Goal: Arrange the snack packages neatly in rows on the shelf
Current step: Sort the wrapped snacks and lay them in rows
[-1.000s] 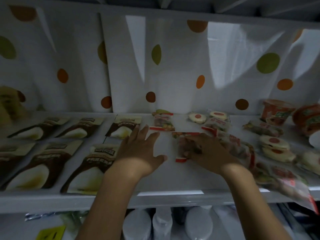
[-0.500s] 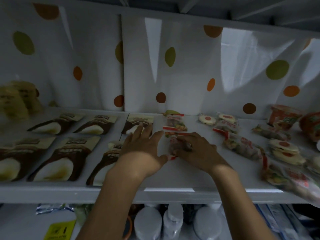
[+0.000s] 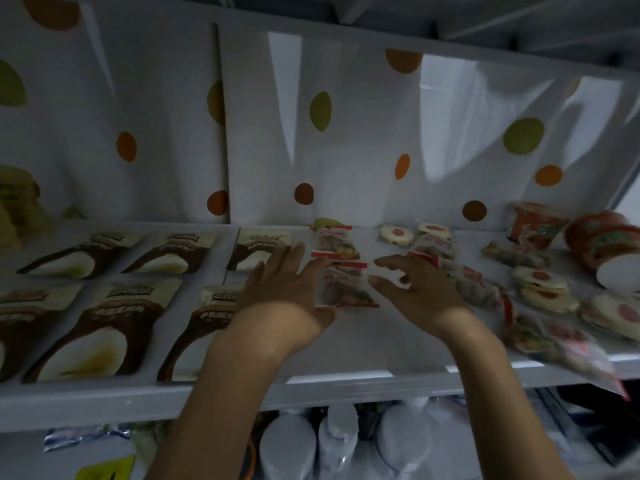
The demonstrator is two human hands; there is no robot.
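Note:
A clear snack packet with red edges point(image 3: 346, 287) lies flat on the white shelf point(image 3: 363, 344), just in front of a matching packet point(image 3: 334, 242) at the back. My left hand point(image 3: 287, 289) lies flat, fingers straight, its fingertips against the near packet's left edge. My right hand point(image 3: 415, 289) hovers just right of that packet, fingers loosely spread, holding nothing. Brown-and-cream pouches point(image 3: 100, 330) lie in two rows on the left. A loose pile of red-edged packets point(image 3: 485, 289) and round white snacks point(image 3: 540, 284) covers the right side.
Two red cup containers point(image 3: 536, 225) lie at the back right. A spotted white sheet point(image 3: 346, 133) lines the back wall. Yellow packs point(image 3: 17, 202) stand at the far left. White bottles point(image 3: 332, 441) stand on the shelf below. One packet point(image 3: 571, 351) overhangs the front edge at right.
My right hand has let go of the red-edged packet and drawn back to the right. The packet now lies in line behind the one at the back; my left hand stays beside it.

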